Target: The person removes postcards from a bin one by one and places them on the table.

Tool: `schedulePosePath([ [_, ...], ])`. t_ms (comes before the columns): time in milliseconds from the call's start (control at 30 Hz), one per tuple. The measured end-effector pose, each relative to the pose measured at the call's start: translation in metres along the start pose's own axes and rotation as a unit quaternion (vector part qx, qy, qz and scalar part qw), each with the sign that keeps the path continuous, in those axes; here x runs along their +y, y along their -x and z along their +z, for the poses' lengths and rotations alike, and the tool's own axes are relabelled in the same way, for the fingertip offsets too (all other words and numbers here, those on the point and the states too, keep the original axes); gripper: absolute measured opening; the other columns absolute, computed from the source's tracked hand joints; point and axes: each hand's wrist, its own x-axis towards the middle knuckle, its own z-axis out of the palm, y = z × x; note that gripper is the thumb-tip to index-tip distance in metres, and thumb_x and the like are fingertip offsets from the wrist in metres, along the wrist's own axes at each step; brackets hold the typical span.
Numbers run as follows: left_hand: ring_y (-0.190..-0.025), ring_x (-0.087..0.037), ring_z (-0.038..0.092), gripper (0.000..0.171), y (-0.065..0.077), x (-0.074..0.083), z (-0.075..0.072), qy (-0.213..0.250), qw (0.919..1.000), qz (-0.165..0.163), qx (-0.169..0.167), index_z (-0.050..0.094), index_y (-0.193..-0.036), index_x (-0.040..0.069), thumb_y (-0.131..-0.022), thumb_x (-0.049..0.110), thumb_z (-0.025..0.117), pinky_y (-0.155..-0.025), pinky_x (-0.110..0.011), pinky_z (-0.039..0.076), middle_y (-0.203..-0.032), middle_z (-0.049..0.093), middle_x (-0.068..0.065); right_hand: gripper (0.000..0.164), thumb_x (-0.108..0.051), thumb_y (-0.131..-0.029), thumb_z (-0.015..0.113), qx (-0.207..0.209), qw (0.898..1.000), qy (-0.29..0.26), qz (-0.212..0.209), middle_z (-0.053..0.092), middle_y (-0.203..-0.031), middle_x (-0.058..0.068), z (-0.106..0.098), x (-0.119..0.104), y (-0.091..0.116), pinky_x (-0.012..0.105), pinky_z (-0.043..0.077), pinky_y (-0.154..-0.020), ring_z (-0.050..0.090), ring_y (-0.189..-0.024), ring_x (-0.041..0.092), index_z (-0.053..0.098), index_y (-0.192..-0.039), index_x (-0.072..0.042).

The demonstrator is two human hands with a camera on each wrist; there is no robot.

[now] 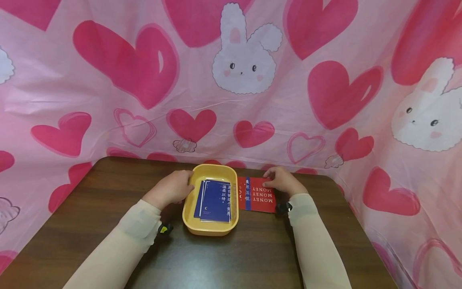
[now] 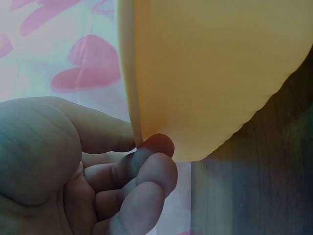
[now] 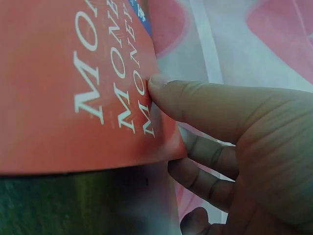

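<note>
A yellow plastic tray [image 1: 210, 231] stands on the table, holding a small stack of dark blue booklets [image 1: 213, 202] with white lettering. My left hand [image 1: 175, 188] pinches the tray's left rim; in the left wrist view the thumb is inside and the curled fingers [image 2: 149, 205] are at the yellow wall [image 2: 210, 73]. Just right of the tray lies a red booklet [image 1: 261, 205] with a blue band and the word MONEY repeated, its left end close by the tray's right rim. My right hand [image 1: 286, 182] pinches its far right corner, thumb [image 3: 195, 100] on the printed cover [image 3: 44, 122], fingers beneath.
The dark wooden table [image 1: 249, 261] reaches back to a pink cloth [image 1: 202, 96] printed with hearts and rabbits, which hangs behind it and at both sides. Dark wrist devices [image 1: 165, 229] sit at both cuffs.
</note>
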Motion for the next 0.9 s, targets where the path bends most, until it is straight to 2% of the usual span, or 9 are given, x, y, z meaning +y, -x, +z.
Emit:
schedulePosePath([
  [333, -0.057, -0.024, 0.067, 0.048, 0.0003, 0.0004, -0.0009, 0.008, 1.0, -0.002, -0.004, 0.059, -0.147, 0.005, -0.103, 0.018, 0.071, -0.053, -0.036, 0.06, -0.079, 0.067, -0.012, 0.035, -0.028, -0.086, 0.091, -0.016, 1.0, 0.007, 0.013, 0.075, -0.106, 0.01, 0.0047, -0.0023, -0.0022, 0.051, 0.06, -0.096, 0.067, -0.096, 0.028, 0.077, -0.113, -0.009],
  [567, -0.057, -0.026, 0.066, 0.046, 0.0001, 0.0014, -0.0008, 0.006, 1.0, -0.006, -0.005, 0.061, -0.145, 0.006, -0.103, 0.019, 0.071, -0.052, -0.036, 0.059, -0.079, 0.068, -0.012, 0.033, -0.026, -0.087, 0.09, -0.013, 1.0, 0.014, 0.001, 0.075, -0.105, 0.011, 0.0057, -0.0021, -0.0026, 0.051, 0.06, -0.095, 0.067, -0.096, 0.028, 0.077, -0.112, -0.008],
  [900, -0.057, -0.026, 0.066, 0.048, -0.0006, 0.0006, -0.0015, 0.01, 0.9999, -0.006, -0.007, 0.059, -0.147, 0.005, -0.103, 0.018, 0.071, -0.053, -0.036, 0.06, -0.081, 0.067, -0.013, 0.022, -0.03, -0.089, 0.088, -0.021, 1.0, 0.004, 0.015, 0.079, -0.105, 0.007, 0.0025, -0.0022, -0.0014, 0.052, 0.059, -0.094, 0.066, -0.095, 0.028, 0.083, -0.105, -0.015],
])
